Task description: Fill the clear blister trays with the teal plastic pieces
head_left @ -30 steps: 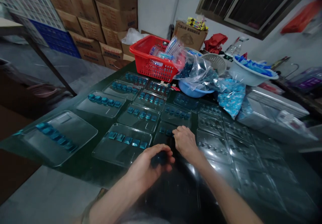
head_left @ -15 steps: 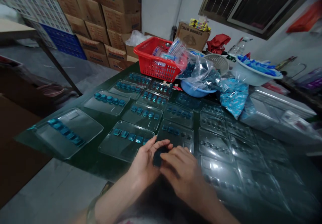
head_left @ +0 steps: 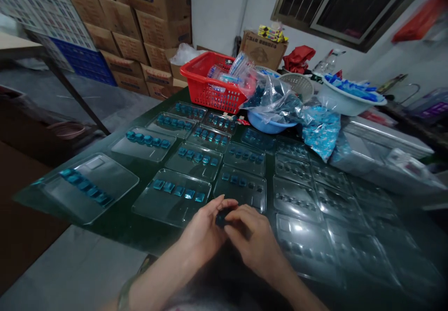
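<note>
My left hand (head_left: 205, 229) is cupped palm up, its fingers curled around small dark teal pieces (head_left: 221, 217) that lie in shadow. My right hand (head_left: 254, 236) reaches into that palm with thumb and fingertips drawn together; what they pinch is hidden. Just beyond the hands lies a clear plastic tray (head_left: 257, 203) with a few teal pieces (head_left: 234, 179) in a row on its left half. To its left, another clear tray (head_left: 154, 208) carries a full row of glossy teal square pieces (head_left: 178, 190).
More clear trays (head_left: 297, 199) cover the green table (head_left: 115, 234), those on the right with unfilled hollows. At the back stand a red basket (head_left: 217, 99), a blue basin (head_left: 268, 125) under clear plastic bags, and a pale basin (head_left: 350, 101). Cartons (head_left: 122, 45) are stacked behind.
The view has shifted slightly. My left fingers have closed in more over the dark pieces, and my right fingertips stay at the palm. The rows in the trays look the same.
</note>
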The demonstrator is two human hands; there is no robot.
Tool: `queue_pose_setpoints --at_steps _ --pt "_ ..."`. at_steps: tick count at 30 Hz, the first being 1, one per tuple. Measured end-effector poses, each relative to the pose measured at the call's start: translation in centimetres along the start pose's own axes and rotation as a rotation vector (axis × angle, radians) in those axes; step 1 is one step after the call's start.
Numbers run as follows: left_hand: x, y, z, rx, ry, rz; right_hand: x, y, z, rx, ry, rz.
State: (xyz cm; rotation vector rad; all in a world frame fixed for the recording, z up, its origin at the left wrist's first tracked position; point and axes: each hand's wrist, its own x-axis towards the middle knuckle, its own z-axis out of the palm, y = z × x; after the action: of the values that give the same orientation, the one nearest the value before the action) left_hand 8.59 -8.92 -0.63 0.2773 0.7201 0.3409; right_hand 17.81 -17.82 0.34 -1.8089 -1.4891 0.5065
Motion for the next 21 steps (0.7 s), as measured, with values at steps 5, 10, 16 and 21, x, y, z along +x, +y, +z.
queue_pose_setpoints --at_steps 5,10,16,21 --pt "-0.5 -0.6 -0.1 0.235 -0.058 0.158 -0.3 1.2 -0.2 -0.004 0.212 0.029" --pt "-0.6 -1.2 -0.5 0.394 -0.162 0.214 -0.6 1.3 -0.4 -0.070 0.263 -0.029" --pt "-0.2 -1.3 -0.3 0.274 -0.213 0.158 -1.0 1.0 -1.3 0.131 0.163 -0.021" --pt "-0.1 -1.6 0.1 0.268 -0.207 0.105 -1.4 1.8 -1.6 0.211 0.237 0.042"
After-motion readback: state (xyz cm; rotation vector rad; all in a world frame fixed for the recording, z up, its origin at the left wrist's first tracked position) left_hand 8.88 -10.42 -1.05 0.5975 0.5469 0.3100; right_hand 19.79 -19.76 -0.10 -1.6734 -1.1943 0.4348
